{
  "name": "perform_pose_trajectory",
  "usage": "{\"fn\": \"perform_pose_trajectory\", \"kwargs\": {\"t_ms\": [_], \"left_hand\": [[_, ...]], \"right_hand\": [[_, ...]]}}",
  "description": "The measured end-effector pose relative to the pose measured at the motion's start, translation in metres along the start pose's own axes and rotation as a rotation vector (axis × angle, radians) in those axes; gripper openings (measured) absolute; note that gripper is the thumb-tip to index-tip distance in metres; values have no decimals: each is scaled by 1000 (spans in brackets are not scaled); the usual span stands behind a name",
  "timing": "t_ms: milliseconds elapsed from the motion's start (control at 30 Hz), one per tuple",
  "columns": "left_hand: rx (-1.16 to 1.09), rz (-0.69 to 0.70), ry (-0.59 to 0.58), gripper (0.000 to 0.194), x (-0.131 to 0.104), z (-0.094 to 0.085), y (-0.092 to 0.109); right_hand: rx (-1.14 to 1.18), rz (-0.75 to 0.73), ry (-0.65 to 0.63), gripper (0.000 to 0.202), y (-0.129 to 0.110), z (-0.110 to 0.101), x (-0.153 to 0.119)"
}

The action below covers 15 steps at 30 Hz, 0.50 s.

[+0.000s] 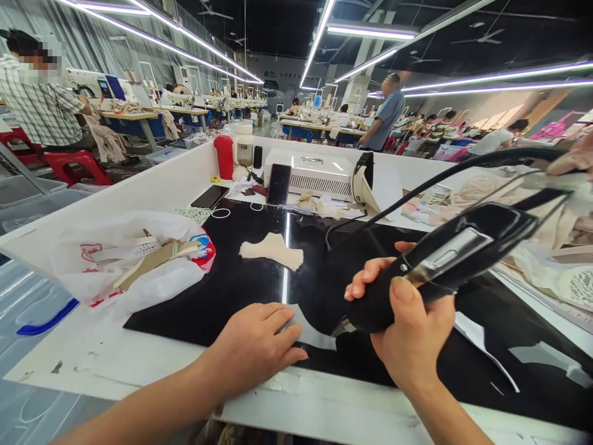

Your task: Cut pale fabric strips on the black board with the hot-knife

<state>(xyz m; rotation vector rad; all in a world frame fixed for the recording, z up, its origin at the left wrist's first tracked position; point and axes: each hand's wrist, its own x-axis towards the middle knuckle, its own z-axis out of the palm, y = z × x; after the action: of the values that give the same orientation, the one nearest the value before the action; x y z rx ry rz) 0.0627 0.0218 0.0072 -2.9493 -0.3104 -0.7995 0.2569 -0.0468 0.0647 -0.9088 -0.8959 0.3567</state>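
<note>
My left hand point(262, 343) rests on the black table sheet, fingers bent over the left end of a pale grey cut piece point(312, 334). In my right hand point(412, 334) is a black corded electric cutter point(456, 247), tilted with its body up to the right. Its small metal tip point(343, 326) is at the right end of the pale piece; I cannot tell whether it touches. A cream fabric piece point(273, 250) lies apart, farther back. To the right of my right hand lies a narrow white strip point(486, 349).
At left sits a white plastic bag point(152, 284) with cut scraps. Behind stand a phone point(278, 184), a white vented box point(310, 176) and a red cup point(224, 157). A black cable point(417, 191) arches right; a partly visible hand point(574, 157) is near it. Coworkers are beyond.
</note>
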Motion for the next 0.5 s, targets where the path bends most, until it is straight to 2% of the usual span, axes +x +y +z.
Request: {"fn": "perform_pose_trajectory", "kwargs": {"t_ms": [300,500], "left_hand": [[50,48,32,32,1,-3,-1],[44,51,33,30,3,-4,-2]], "right_hand": [[8,-33,70,37,-10,-1,3],[20,-32,-4,37,-1,4,0]]}}
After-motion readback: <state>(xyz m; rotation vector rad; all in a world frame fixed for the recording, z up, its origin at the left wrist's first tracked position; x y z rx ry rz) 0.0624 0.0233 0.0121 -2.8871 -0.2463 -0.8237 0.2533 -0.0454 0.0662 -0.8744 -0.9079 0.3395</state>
